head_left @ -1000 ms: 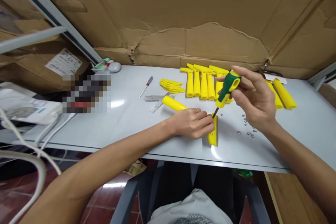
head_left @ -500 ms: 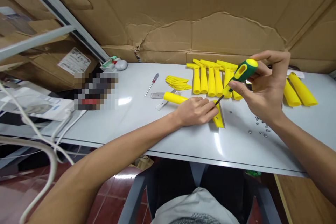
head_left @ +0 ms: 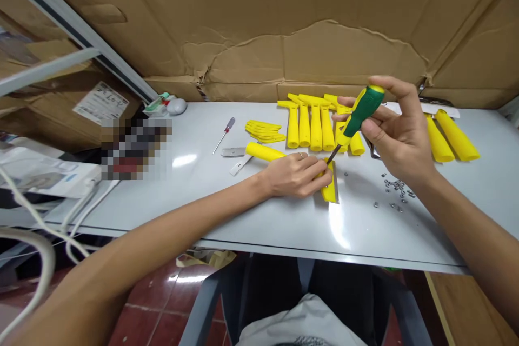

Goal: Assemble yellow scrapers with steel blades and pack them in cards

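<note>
My left hand is closed over a yellow plastic scraper, holding it down on the table. The scraper's handle sticks out to the left, and its wide head with a thin metal blade edge shows to the right of my fingers. My right hand grips a green and yellow screwdriver by its handle, a finger resting on the butt end. The screwdriver tilts, and its tip meets the scraper's head beside my left fingers. Whether it sits in a screw is hidden.
Several yellow scraper handles stand in a row behind, with a stack of flat yellow pieces to their left. Metal blades and a small screwdriver lie further left. Loose screws are scattered near my right wrist. Two yellow tubes lie right.
The view has shifted slightly, so the table's contents appear further left. My right hand has turned the screwdriver handle, its fingers now spread differently around it. My left hand still holds the scraper.
</note>
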The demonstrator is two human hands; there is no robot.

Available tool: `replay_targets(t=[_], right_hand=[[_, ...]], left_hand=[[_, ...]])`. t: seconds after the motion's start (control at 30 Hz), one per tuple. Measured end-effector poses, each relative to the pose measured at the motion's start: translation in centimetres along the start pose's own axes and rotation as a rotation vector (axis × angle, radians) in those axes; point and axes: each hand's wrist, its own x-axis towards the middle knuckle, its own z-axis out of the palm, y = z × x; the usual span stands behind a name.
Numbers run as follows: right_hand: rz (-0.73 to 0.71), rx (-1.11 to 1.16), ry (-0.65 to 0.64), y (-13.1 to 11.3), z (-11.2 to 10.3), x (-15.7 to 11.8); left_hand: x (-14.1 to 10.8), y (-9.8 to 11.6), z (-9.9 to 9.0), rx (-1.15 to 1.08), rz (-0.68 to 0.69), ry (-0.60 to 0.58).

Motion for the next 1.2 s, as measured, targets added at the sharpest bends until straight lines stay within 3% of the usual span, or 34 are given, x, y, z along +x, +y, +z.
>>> replay_targets(t=[0.17,0.43,0.67,0.9,1.03,1.2], right_hand=[[-0.091,-0.1,0.104,-0.2,1.0,-0.5],[-0.086,-0.077,0.022,-0.4,1.2,-0.6],[-0.15,-0.287,0.214,0.1,1.7,-1.4],[-0.252,-0.167,0.097,-1.0,2.6,-1.2],[-0.373,-0.218,0.214,-0.4,2.3,-1.1],[-0.324,-0.314,0.215,-0.3,1.4,-1.3]], left_hand=[[-0.1,0.3,-0.1,0.016,0.016,0.009],[-0.6,0.3,-0.4,0.043,0.002,-0.054],[-0.5,0.8,-0.2,0.059,-0.002,-0.022],[-0.8,0.8,-0.4,0.027,0.005,-0.101],[-0.9,0.8,-0.3,0.038,0.004,-0.113],[-0.7,0.8,-0.3,-0.013,-0.006,-0.106]])
